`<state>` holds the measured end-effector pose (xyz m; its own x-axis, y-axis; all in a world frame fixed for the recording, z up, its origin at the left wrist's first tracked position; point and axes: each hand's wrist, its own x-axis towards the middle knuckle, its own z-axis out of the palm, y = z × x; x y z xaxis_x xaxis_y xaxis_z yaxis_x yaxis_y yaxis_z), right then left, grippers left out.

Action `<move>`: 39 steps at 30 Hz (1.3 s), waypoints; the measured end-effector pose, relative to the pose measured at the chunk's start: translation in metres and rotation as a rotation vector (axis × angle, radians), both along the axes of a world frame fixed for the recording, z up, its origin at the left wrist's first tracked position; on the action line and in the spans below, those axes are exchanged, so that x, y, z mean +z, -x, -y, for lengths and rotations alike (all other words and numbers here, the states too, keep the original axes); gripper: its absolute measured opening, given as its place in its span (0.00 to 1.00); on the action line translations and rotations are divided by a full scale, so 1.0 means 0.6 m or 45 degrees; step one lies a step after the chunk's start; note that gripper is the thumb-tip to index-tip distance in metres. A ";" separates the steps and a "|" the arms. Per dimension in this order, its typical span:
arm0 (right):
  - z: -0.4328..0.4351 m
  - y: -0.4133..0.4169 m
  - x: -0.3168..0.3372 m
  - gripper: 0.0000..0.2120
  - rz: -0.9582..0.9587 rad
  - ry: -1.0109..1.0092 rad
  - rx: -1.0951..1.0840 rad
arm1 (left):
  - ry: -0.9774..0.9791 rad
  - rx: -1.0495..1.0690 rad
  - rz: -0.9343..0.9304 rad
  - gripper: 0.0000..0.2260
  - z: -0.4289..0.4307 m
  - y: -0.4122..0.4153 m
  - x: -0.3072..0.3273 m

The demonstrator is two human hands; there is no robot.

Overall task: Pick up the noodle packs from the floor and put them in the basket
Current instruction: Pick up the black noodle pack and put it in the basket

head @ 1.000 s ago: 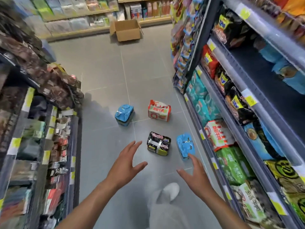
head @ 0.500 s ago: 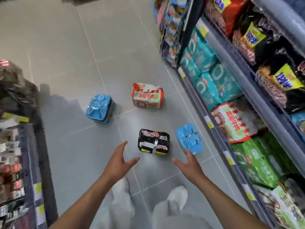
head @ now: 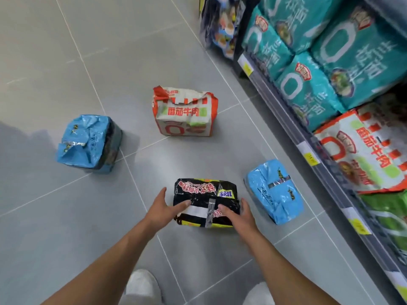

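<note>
The black pack (head: 206, 202) lies flat on the grey tiled floor (head: 66, 216), nearest the person, with a strip of silver tape across its top. Both hands are on it. The left hand (head: 164, 209) is spread wide at the pack's left end, thumb laid over the top near a white label, fingers pointing away along the side. The right hand (head: 240, 213) cups the right end, thumb on top beside the tape, fingers wrapped down the far side. Neither hand is closed tight, and the pack rests on the floor between the two palms.

Just right of it, apart from the right hand by a narrow gap, a light blue pack (head: 275, 190) lies tilted, close to the base of the shelf (head: 284, 119). Farther away, beyond the black pack, a white and red pack (head: 185, 112) stands upright with its crumpled top seam up. Well to the left, a second blue pack (head: 88, 143) stands on end, dark sides showing, its top creased.

The shelf runs along the right edge, stocked with teal packs (head: 308, 84) above and a white and red one (head: 363, 148) lower, with yellow price tags on the rail. Two white shoes (head: 143, 285) show at the bottom edge, under the forearms.
</note>
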<state>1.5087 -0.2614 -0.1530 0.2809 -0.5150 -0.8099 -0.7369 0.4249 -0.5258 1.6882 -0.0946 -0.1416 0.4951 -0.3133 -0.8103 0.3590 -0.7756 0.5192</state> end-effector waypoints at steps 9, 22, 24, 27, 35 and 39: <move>0.000 -0.018 -0.095 0.20 0.225 -0.169 -0.305 | 0.148 0.246 -0.240 0.24 0.017 0.012 -0.090; -0.020 -0.012 0.029 0.21 0.248 -0.276 -0.305 | 0.204 0.332 -0.286 0.23 -0.004 0.024 0.044; -0.020 -0.005 0.085 0.20 0.250 -0.292 -0.302 | 0.191 0.349 -0.272 0.23 -0.007 0.032 0.107; -0.020 0.010 0.195 0.20 0.244 -0.308 -0.281 | 0.182 0.343 -0.242 0.22 -0.008 0.049 0.217; 0.011 0.055 0.545 0.22 0.244 -0.288 -0.222 | 0.222 0.303 -0.133 0.24 0.026 0.092 0.569; 0.024 0.091 0.722 0.19 0.218 -0.248 -0.181 | 0.230 0.212 -0.126 0.23 0.044 0.108 0.737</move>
<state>1.4539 -0.2758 0.2804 0.3583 -0.3986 -0.8442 -0.5706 0.6222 -0.5359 1.6233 -0.1210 0.3009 0.4732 -0.3784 -0.7955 0.5294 -0.5996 0.6002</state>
